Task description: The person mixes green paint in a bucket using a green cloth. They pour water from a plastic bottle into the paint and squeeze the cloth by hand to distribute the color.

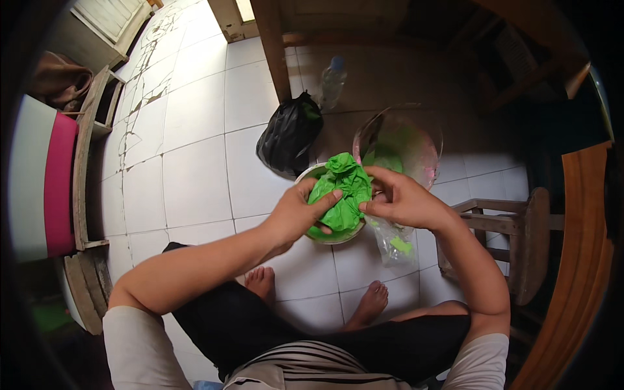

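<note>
Between both hands I hold a crumpled bright green sheet (344,188), thin and creased, paper or plastic; I cannot tell which. My left hand (300,211) grips its left side, the thumb lying across the front. At its right edge my right hand (400,198) pinches it between thumb and fingers. Directly below is a round pale-rimmed bowl or bucket (335,240) with green inside, partly hidden by the sheet and hands. A clear plastic bag (394,250) with light green bits lies beside it, under my right wrist.
A black plastic bag (289,133) stands on the tiled floor beyond the bowl, near a clear bottle (333,83) with a blue cap. A transparent round tub (429,146) with green and pink inside sits behind my right hand. Wooden furniture (530,244) is at the right.
</note>
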A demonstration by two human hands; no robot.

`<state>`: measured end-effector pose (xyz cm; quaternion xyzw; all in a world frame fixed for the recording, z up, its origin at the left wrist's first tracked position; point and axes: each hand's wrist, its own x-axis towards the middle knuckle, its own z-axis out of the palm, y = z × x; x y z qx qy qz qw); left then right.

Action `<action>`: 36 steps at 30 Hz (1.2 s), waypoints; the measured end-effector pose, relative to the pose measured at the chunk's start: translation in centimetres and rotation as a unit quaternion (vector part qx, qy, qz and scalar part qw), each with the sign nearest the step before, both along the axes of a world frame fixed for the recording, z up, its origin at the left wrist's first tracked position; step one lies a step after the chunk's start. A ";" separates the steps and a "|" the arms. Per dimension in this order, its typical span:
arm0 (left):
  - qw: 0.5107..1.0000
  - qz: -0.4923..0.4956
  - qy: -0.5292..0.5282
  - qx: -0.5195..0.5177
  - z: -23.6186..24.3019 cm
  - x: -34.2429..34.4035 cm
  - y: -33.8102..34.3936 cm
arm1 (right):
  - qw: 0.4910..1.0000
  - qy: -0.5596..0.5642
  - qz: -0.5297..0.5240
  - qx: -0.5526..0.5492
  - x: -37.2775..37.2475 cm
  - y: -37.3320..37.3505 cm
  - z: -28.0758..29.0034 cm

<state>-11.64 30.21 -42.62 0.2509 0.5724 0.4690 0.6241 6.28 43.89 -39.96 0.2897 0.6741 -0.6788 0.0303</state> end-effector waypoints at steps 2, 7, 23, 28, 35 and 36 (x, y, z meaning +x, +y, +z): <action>0.996 0.043 -0.049 -0.059 -0.6 1.4 -1.2 | 0.997 0.040 0.009 0.071 0.3 -0.1 -0.9; 0.962 0.165 -0.158 -0.150 -2.8 6.2 -3.4 | 0.988 -0.103 0.110 0.015 0.4 0.9 -2.5; 0.880 0.284 -0.336 -0.178 -4.8 7.7 -4.2 | 0.986 -0.165 -0.019 0.007 -0.6 0.2 -5.7; 0.869 0.284 -0.378 -0.146 -5.1 7.6 -3.9 | 0.985 -0.170 0.004 0.027 -0.8 0.1 -5.8; 0.870 0.273 -0.353 -0.210 -5.4 7.2 -3.1 | 0.982 -0.168 -0.078 0.032 -1.3 0.3 -5.6; 0.869 0.272 -0.356 -0.211 -5.4 6.9 -2.9 | 0.982 -0.172 -0.078 0.033 -1.1 0.4 -5.5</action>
